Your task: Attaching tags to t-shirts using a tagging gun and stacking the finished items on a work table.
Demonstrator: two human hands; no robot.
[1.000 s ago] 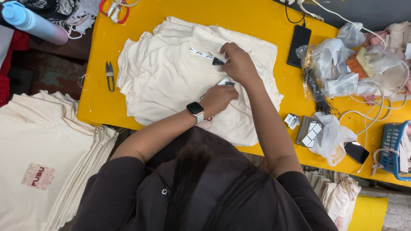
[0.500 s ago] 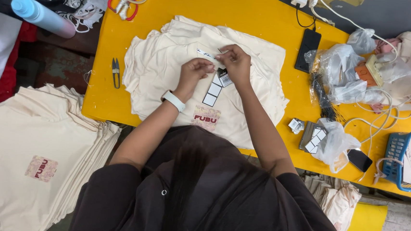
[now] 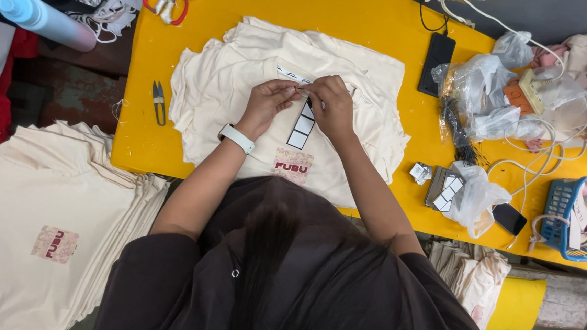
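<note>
A stack of cream T-shirts [image 3: 230,91] lies on the yellow table [image 3: 359,18]; the top shirt shows a small pink chest print. My left hand [image 3: 267,101] and my right hand [image 3: 332,102] meet at the shirt's neckline, fingertips pinched together on a black-and-white hang tag [image 3: 303,123] that hangs down over the shirt. A white watch sits on my left wrist.
Small black thread snips [image 3: 158,99] lie left of the shirts. A second pile of cream shirts [image 3: 34,229] sits lower left. A black phone [image 3: 437,54], plastic bags [image 3: 492,82], loose tags [image 3: 443,189] and a blue basket [image 3: 576,216] crowd the right side. A blue bottle [image 3: 42,16] lies upper left.
My left hand moved up from the shirt's lower front to the neckline and joined the right hand. The tag now hangs between both hands.
</note>
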